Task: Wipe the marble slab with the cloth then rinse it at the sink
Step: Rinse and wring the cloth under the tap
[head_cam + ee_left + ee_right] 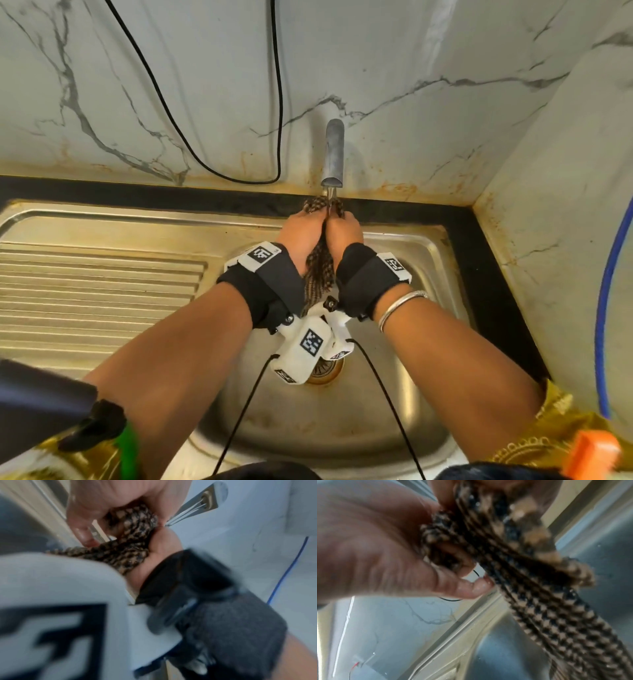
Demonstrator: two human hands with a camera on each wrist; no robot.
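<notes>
A brown-and-black checked cloth [320, 270] is bunched between both hands over the steel sink [394, 394]. My left hand [299, 228] and right hand [344, 226] grip it side by side, right under the metal tap [334, 154]. A thin stream of water [329, 197] runs onto the cloth's top end. In the left wrist view the left hand's fingers [102, 507] curl round the cloth [126, 547]. The right wrist view shows the right hand [385, 547] holding the cloth [522, 574], whose long end hangs into the basin. Veined marble [376, 68] lies behind the tap.
A ribbed drainboard [85, 291] lies left of the basin, and the drain [323, 371] sits below my wrists. A black cable [205, 137] loops over the marble at the back. A blue hose [613, 291] runs along the right side. An orange object [591, 455] is at the bottom right.
</notes>
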